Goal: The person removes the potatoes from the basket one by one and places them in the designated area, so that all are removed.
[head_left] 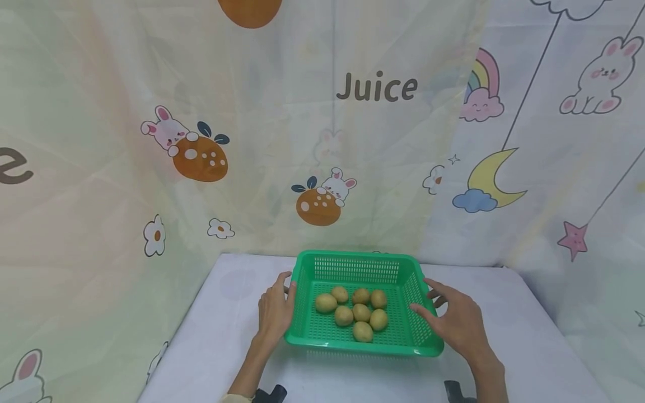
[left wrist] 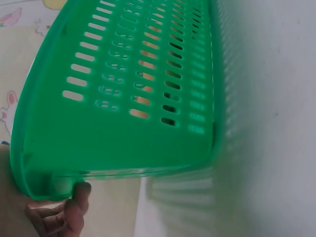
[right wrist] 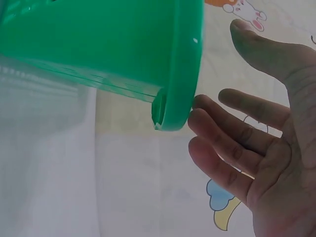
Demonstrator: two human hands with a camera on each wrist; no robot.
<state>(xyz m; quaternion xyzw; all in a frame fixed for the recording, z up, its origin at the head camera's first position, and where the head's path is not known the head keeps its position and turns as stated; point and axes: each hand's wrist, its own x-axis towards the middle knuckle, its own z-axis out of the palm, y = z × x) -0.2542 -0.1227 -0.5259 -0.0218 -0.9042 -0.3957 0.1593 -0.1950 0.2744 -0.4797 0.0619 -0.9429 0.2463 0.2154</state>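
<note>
A green plastic basket (head_left: pixel 365 350) with slotted walls stands on the white table. Several small yellowish potatoes (head_left: pixel 361 313) lie loosely grouped on its floor. At the basket's left side my left hand (head_left: pixel 275 310) grips the rim; in the left wrist view its fingertips (left wrist: pixel 74 215) curl under the rim at a corner. My right hand (head_left: pixel 457 322) is by the right rim with thumb and fingers spread apart. In the right wrist view its relaxed fingers (right wrist: pixel 222 168) come up close to the basket's rim (right wrist: pixel 185 64); whether they touch it I cannot tell.
White table surface (head_left: pixel 221 319) extends on both sides of the basket. Behind it hangs a printed fabric curtain (head_left: pixel 262 168) with rabbits, fruit and a moon, close to the table's back edge. Dark wrist-camera parts (head_left: pixel 272 393) show at the bottom.
</note>
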